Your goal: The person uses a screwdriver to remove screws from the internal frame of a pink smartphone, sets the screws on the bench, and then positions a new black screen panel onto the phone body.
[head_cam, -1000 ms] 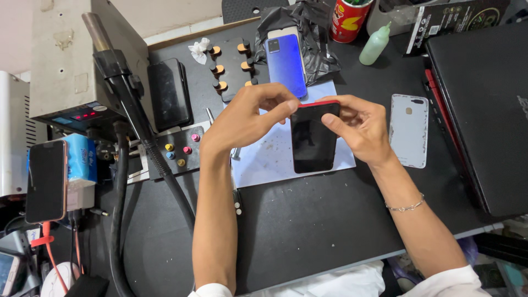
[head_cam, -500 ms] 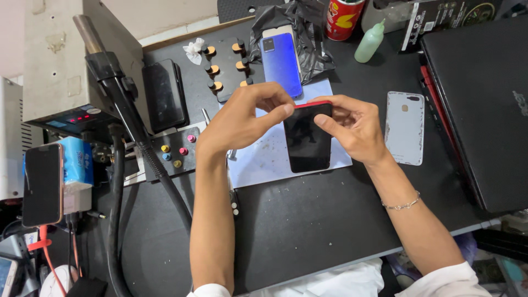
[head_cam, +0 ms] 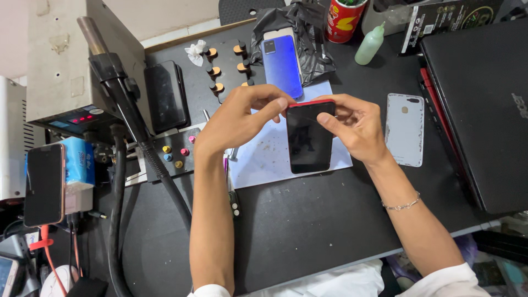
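Both hands pinch the top end of a dark-screened phone with a red edge, held over the pale mat.

The phone [head_cam: 311,137] is upright in view, long axis running away from the person, bottom end free and pointing back at them. Left hand [head_cam: 239,118] comes in from the left, fingers closed on the top-left corner; right hand [head_cam: 355,126] from the right, thumb on the glass near the top-right, fingers wrapped behind. Both equally near, both clamped on the same end. Whether the phone's lower edge touches the mat [head_cam: 264,159]: can't tell. Blue phone [head_cam: 281,66] lies just beyond on the table [head_cam: 308,231]; white back cover [head_cam: 405,129] right of the right hand, apart from it.
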